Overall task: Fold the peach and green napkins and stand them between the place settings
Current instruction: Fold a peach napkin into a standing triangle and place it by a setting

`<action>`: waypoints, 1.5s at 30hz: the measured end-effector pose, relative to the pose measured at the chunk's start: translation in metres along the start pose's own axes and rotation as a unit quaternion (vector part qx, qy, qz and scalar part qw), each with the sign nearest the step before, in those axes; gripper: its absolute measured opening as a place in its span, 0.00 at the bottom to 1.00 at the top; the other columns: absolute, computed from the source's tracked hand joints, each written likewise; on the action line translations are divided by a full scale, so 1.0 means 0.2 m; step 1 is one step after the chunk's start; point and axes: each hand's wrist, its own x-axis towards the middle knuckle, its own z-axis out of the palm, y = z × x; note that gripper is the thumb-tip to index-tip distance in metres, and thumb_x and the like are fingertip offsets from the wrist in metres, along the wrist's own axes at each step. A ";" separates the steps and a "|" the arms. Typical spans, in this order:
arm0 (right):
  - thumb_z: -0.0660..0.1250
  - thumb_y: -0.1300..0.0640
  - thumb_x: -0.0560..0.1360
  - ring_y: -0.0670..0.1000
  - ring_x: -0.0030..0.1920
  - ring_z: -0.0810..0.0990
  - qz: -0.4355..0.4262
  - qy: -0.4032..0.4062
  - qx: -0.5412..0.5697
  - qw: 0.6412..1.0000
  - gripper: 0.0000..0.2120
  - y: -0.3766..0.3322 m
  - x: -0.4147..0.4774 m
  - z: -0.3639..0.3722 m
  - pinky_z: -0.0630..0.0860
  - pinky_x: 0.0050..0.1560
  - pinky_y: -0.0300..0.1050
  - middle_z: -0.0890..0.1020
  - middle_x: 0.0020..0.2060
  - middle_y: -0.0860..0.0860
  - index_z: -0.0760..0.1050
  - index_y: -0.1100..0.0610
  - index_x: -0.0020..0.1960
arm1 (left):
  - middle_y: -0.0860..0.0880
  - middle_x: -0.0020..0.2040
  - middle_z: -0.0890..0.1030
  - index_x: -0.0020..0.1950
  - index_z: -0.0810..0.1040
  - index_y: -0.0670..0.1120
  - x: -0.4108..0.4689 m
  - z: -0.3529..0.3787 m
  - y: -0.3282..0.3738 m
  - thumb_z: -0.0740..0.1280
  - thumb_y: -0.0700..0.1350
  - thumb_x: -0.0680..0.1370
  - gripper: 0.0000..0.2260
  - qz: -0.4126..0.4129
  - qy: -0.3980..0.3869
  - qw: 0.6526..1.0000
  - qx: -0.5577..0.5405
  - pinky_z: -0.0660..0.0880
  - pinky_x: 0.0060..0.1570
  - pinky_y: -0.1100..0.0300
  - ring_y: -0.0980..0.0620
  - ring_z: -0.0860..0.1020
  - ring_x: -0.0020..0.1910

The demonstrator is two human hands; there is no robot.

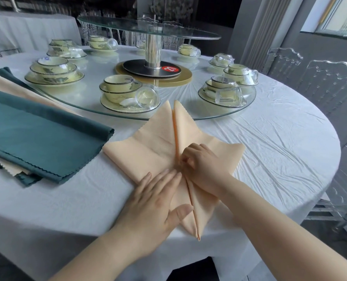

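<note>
A peach napkin (150,147) lies partly folded on the white tablecloth near the table's front edge, with two pointed flaps toward the glass turntable and a point hanging over the edge. My left hand (156,201) lies flat on its lower left part, fingers straight. My right hand (203,165) has curled fingers that pinch the napkin's centre fold. A stack of green napkins (37,136) with peach ones between lies to the left.
Place settings of yellow bowls, plates and upturned glasses (126,94) (223,92) (53,72) ring the glass turntable (199,116). A raised glass lazy Susan on a metal post (153,47) stands at the centre. Clear chairs (330,82) stand at the right.
</note>
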 end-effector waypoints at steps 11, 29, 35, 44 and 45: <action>0.55 0.54 0.71 0.54 0.60 0.75 -0.080 0.019 0.054 0.995 0.21 0.06 -0.16 -0.03 0.62 0.60 0.35 0.79 0.57 0.59 0.78 0.63 0.55 | 0.46 0.57 0.80 0.59 0.76 0.42 0.04 0.05 0.07 0.40 0.56 0.81 0.29 0.056 0.079 0.995 0.028 0.55 0.63 0.60 0.53 0.69 0.60; 0.62 0.54 0.73 0.52 0.68 0.68 0.029 0.117 -0.029 0.992 0.20 0.49 -0.10 -0.20 0.57 0.68 0.40 0.73 0.64 0.54 0.73 0.60 0.63 | 0.61 0.72 0.46 0.73 0.47 0.55 0.05 0.02 0.03 0.35 0.72 0.70 0.35 0.126 -0.021 0.992 -0.009 0.40 0.66 0.76 0.77 0.46 0.67; 0.59 0.48 0.64 0.42 0.64 0.69 -0.111 -0.063 -0.082 0.988 0.26 0.39 -0.32 -0.29 0.57 0.67 0.34 0.74 0.61 0.43 0.74 0.51 0.61 | 0.56 0.68 0.64 0.69 0.60 0.54 0.03 -0.08 -0.16 0.56 0.48 0.64 0.31 0.178 -0.033 0.981 -0.070 0.48 0.67 0.72 0.72 0.51 0.69; 0.56 0.53 0.66 0.49 0.46 0.83 -0.179 0.013 -0.166 0.970 0.18 0.26 -0.25 -0.16 0.78 0.48 0.53 0.84 0.46 0.47 0.81 0.54 0.49 | 0.52 0.53 0.82 0.59 0.68 0.50 0.13 -0.10 -0.09 0.50 0.43 0.60 0.27 0.192 0.020 0.979 0.059 0.67 0.55 0.62 0.55 0.82 0.48; 0.56 0.54 0.66 0.48 0.46 0.83 -0.180 0.020 -0.160 0.970 0.18 0.26 -0.24 -0.15 0.78 0.48 0.53 0.84 0.45 0.46 0.81 0.53 0.48 | 0.52 0.51 0.83 0.58 0.69 0.50 0.14 -0.10 -0.08 0.49 0.43 0.59 0.27 0.183 0.015 0.982 0.054 0.66 0.54 0.62 0.55 0.82 0.47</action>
